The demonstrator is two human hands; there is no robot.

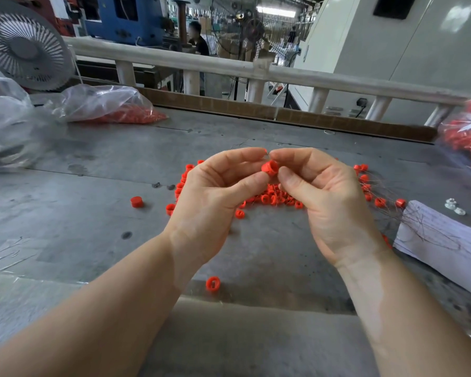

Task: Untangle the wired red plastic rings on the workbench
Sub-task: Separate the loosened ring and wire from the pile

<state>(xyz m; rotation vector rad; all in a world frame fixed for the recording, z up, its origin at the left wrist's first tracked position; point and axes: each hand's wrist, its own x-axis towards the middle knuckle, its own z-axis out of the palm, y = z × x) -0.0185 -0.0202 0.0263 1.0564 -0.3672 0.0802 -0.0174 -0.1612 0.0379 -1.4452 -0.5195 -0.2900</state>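
above the middle of the grey workbench (93,172) the person holds one red ring (269,168) raised between both hands, lifted clear of the pile of wired red rings (272,198) so that its wire can be worked without dragging the others along; the left hand (215,194) pinches the ring from the left, thumb under and forefinger curled over it, seemingly to steady it, while the right hand (321,191) has thumb and forefinger tips curled in at the ring's upper edge, where a thin wire (267,152) appears to be nipped, though it is too fine to tell for sure; the palms face each other and upward, likely to keep the small part in plain sight; the pile lies on the bench just beyond and below the hands, with thin wires trailing off to the right towards a white sheet of paper (443,238); a few loose rings (136,201) lie well apart from the heap on the near and left side, probably ones already freed; plastic bags of red parts (114,107) sit at the far left and right edges, kept out of the working space
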